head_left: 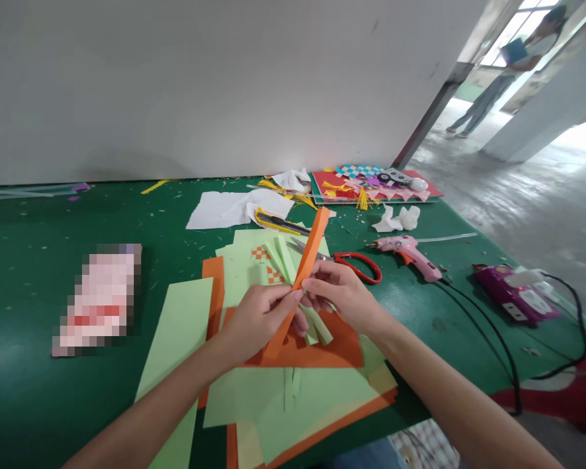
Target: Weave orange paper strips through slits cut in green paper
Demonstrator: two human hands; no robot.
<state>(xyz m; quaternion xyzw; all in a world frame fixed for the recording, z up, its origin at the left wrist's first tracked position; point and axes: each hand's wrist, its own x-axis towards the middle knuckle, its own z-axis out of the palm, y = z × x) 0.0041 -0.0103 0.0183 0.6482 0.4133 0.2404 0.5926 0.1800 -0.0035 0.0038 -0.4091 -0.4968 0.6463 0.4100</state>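
Note:
My left hand (pixel 258 319) and my right hand (pixel 339 293) both pinch a long orange paper strip (pixel 308 254) that slants up to the right over the table. Their fingertips meet at the strip's middle. My right hand's lower fingers also hold a few light green strips (pixel 318 329). Under my hands lie light green paper sheets (pixel 183 326) and orange sheets (pixel 322 348) in a loose stack. A small piece woven in orange and green (pixel 260 253) rests on the green sheets behind.
Red-handled scissors (pixel 356 264), a pink glue gun (pixel 410 251) with a black cord, a yellow utility knife (pixel 276 223) and white cloth (pixel 234 208) lie on the green table (pixel 29 273). A purple power strip (pixel 515 294) sits at the right edge. A person stands far off outside.

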